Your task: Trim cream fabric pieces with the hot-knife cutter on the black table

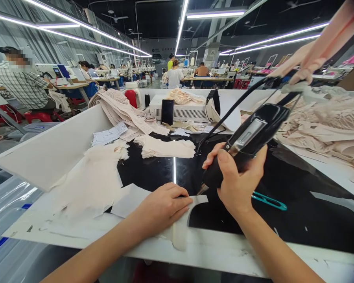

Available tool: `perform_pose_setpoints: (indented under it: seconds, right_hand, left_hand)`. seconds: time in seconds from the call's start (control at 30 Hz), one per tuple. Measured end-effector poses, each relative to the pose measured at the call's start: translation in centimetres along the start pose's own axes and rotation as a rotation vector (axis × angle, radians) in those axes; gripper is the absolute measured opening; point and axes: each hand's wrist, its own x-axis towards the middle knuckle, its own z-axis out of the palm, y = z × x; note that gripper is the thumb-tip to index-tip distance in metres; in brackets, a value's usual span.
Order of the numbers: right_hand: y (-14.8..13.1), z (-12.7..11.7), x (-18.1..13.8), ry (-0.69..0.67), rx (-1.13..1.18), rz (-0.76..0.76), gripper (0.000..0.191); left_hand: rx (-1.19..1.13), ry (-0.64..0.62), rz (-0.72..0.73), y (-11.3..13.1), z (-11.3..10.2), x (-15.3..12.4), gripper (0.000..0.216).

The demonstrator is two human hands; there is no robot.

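Note:
My right hand (238, 181) is wrapped around a black hand-held power tool (253, 125) that is tilted, its narrow metal tip pointing down and left. The tip meets the edge of a pale strip of fabric (181, 232) on the black board. A black cable and a twisted pink cloth band run up from the tool's back end. My left hand (165, 206) lies with its fingers stretched out flat over the fabric, close to the tip; its thumb is hidden. Part of the strip reaches over the white front border of the table. Right of my right hand lies a teal cutter (270, 201).
Cream fabric pieces (91, 177) lie at left, with another stack (165, 147) behind my left hand. A vented white box (179, 108) and a phone (167, 112) stand at the back. Lace fabric (327, 125) heaps up at right. Co-workers sit at sewing machines beyond.

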Motion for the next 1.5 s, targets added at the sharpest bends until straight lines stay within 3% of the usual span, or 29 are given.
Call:
perform_pose_setpoints:
  seconds: [0.27, 1.07, 1.5]
  right_hand:
    - [0.3, -1.5, 0.5, 0.017, -0.039, -0.029, 0.046]
    - [-1.1, -0.5, -1.0, -0.030, 0.010, -0.001, 0.041]
    - [-1.1, -1.6, -0.5, 0.013, -0.036, -0.007, 0.043]
  left_hand:
    - [-0.007, -0.013, -0.014, -0.1, 0.2, -0.2, 0.026]
    - [-0.027, -0.027, -0.036, 0.0, -0.2, 0.0, 0.027]
    - [-0.021, -0.007, -0.010, -0.3, 0.1, -0.2, 0.029]
